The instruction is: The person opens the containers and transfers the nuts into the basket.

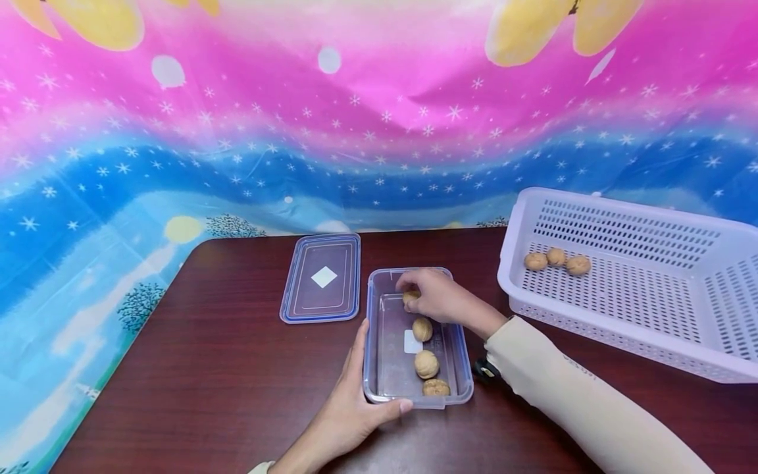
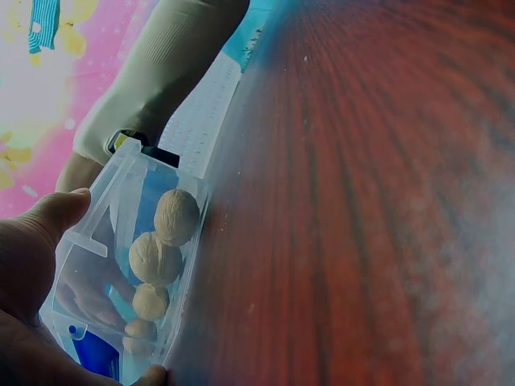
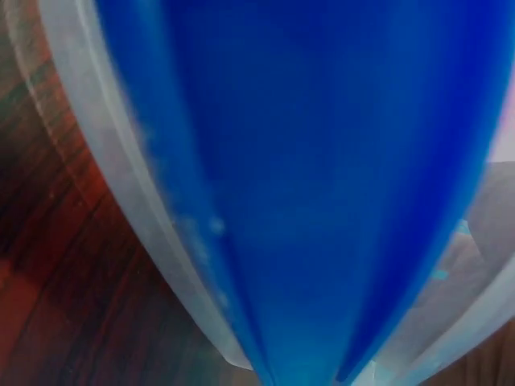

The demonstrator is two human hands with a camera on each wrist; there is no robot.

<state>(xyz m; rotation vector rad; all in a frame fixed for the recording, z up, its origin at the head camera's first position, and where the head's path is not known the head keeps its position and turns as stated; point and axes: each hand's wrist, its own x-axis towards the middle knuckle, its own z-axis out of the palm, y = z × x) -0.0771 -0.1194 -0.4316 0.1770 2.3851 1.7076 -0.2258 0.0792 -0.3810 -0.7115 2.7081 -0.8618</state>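
My right hand (image 1: pixel 438 299) pinching walnut (image 1: pixel 410 297) inside box (image 1: pixel 374 342); left hand (image 1: pixel 349 408) gripping box corner; next, release gently, reach basket (image 1: pixel 622 217).

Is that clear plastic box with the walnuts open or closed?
Open. The clear plastic box has no cover; its blue-rimmed lid lies flat on the dark wooden table beside it, and the right hand reaches inside.

so count: four walnuts (image 1: pixel 426 363) in the clear container (image 1: pixel 379 342), three more walnuts (image 1: pixel 555 260) in the white basket (image 1: pixel 628 329), one lid (image 1: pixel 322 277) on the counter (image 1: pixel 225 368), two hands.
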